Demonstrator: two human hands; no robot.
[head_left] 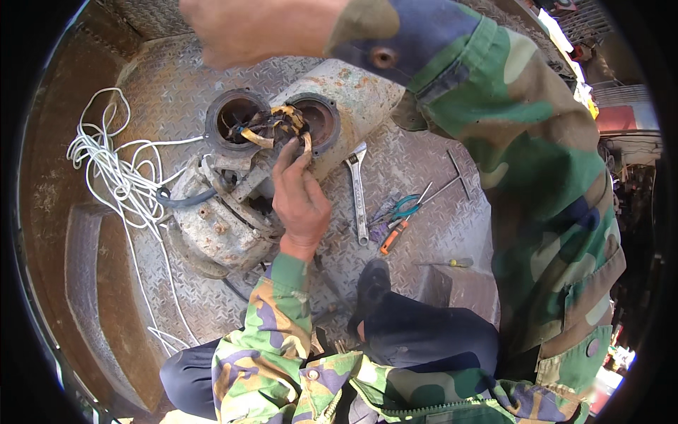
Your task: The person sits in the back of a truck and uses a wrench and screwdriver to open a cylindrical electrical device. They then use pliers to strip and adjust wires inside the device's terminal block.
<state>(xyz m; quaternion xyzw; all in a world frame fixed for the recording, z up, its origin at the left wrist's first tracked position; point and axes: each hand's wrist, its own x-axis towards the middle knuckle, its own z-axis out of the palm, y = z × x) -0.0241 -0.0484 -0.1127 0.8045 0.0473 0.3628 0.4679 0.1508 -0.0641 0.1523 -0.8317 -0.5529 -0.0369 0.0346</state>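
My left hand (302, 205) reaches up to a bundle of dark wires with yellow sleeves (279, 126), its fingertips closed on the near end. The bundle lies across two round openings of a worn, rusty motor-like machine: a left ring (212, 127) and a right ring (332, 120). Its weathered housing (219, 230) sits below them, with a thick black cable (189, 202) coming out at the side. Stretched across the top of the view is my right hand (258, 32), above the far side of the machine. The upper edge cuts it off, and its fingers do not show.
A tangled white rope (120, 177) lies at the left. Right of the machine are an adjustable wrench (358, 194), teal-handled pliers (406, 206), an orange-handled screwdriver (394, 237), a T-handle tool (459, 175) and a yellow-handled screwdriver (460, 262). A rusty wall (46, 169) borders the metal floor (438, 233).
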